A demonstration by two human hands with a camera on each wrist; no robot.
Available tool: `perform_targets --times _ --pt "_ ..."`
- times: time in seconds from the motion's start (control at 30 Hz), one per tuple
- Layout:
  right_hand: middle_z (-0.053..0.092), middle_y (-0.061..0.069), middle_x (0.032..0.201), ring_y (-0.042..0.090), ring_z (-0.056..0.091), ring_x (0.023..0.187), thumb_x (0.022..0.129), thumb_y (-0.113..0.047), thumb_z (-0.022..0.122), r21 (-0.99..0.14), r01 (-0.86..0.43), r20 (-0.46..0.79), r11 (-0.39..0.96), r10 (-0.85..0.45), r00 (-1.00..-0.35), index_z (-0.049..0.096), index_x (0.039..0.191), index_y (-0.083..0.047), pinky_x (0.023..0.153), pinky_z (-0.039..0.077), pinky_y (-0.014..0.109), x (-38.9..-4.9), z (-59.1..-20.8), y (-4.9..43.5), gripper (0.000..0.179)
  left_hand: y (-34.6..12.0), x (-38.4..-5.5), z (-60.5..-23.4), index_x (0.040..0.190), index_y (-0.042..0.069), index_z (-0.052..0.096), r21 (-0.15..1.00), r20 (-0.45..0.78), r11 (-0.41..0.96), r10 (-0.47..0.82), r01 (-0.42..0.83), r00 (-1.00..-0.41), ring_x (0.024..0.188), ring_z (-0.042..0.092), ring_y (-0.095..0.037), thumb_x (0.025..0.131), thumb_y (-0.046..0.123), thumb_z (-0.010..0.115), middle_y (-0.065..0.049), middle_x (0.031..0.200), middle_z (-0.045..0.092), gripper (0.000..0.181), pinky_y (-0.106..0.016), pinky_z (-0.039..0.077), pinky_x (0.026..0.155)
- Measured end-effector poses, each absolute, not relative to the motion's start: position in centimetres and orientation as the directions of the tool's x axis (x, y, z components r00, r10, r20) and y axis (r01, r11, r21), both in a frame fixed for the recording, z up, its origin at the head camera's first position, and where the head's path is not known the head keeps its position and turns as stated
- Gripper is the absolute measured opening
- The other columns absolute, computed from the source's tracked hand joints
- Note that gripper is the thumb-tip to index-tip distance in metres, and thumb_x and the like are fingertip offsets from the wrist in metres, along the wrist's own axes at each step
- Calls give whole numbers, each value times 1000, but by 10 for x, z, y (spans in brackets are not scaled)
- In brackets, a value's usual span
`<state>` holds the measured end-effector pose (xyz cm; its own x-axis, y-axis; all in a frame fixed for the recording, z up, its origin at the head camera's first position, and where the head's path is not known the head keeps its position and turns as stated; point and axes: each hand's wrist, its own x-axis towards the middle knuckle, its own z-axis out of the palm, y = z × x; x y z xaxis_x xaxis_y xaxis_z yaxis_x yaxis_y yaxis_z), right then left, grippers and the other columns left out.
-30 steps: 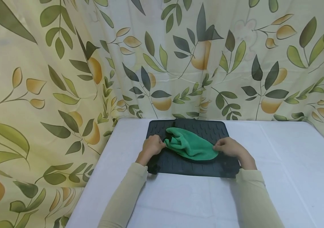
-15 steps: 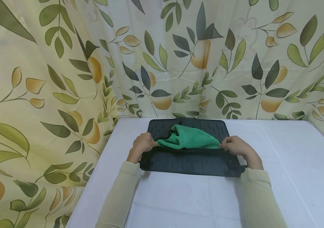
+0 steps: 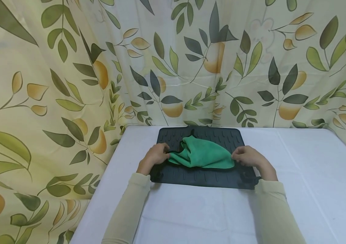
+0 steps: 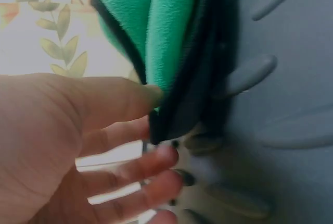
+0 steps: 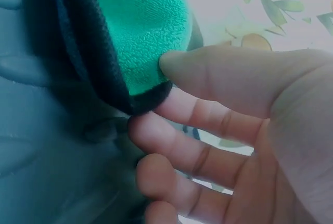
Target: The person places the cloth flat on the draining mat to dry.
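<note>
A green terry towel (image 3: 204, 152) with dark edging lies bunched and folded over a dark ribbed rubber mat (image 3: 203, 178). At the towel's left corner, my left hand (image 3: 157, 154) pinches the cloth; in the left wrist view the thumb (image 4: 119, 96) presses its edge while the other fingers spread loosely below. My right hand (image 3: 249, 156) pinches the right corner. Seen from the right wrist, the thumb (image 5: 208, 70) lies on the green pile and fingertips (image 5: 151, 127) sit behind the dark trim. The towel's left part is crumpled, its right part smoother.
The mat rests toward the back of a table with a white cloth (image 3: 191, 213). Behind and to the left hangs a curtain (image 3: 173, 67) printed with leaves and fruit. Dark strap-like bits (image 3: 253, 179) show at the mat's near right corner.
Both hands first moved apart, my left one farther, stretching the towel's near edge straight and lifting it back. Since then that edge has dropped nearer the mat and sags between the hands.
</note>
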<state>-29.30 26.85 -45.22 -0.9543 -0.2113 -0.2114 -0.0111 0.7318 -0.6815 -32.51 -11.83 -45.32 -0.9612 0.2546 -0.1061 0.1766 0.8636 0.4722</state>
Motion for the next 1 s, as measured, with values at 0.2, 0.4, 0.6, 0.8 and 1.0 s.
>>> perform_targets --times 0.2,0.4,0.6,0.8,1.0 --pt "68 12 92 21 60 82 101 -18 62 -677 -20 -206 735 -217 -954 69 105 4 69 48 32 -294 -454 266 24 -121 -330 -461 103 9 77 526 -42 819 291 227 -956 88 64 -20 99 21 69 -6 99 74 15 -37 53 81" --pt "65 8 87 20 59 77 99 -15 62 -686 -36 -186 727 -223 -957 68 99 3 67 47 33 -293 -455 276 19 -131 -332 -457 90 11 78 598 -24 761 330 251 -944 77 59 -15 97 20 70 -2 86 71 13 -29 47 68" --pt "64 8 88 19 60 76 99 -15 62 -706 -28 -177 708 -214 -961 67 103 4 68 50 32 -292 -452 286 20 -140 -333 -448 94 10 76 678 -100 702 382 218 -919 75 62 -16 98 20 69 -4 86 70 13 -28 48 65" --pt "65 7 89 19 60 77 99 -15 63 -712 -33 -180 702 -228 -957 68 105 5 69 49 33 -289 -449 292 21 -151 -332 -446 95 7 75 738 -172 648 450 189 -876 72 63 -16 98 15 68 -4 85 70 11 -29 51 67" --pt "62 3 81 18 56 73 98 -16 64 -716 -37 -207 698 -262 -943 68 103 4 67 45 33 -286 -450 296 21 -156 -331 -447 97 1 71 754 -261 632 540 180 -800 67 60 -15 97 6 67 -1 76 64 7 -28 51 66"
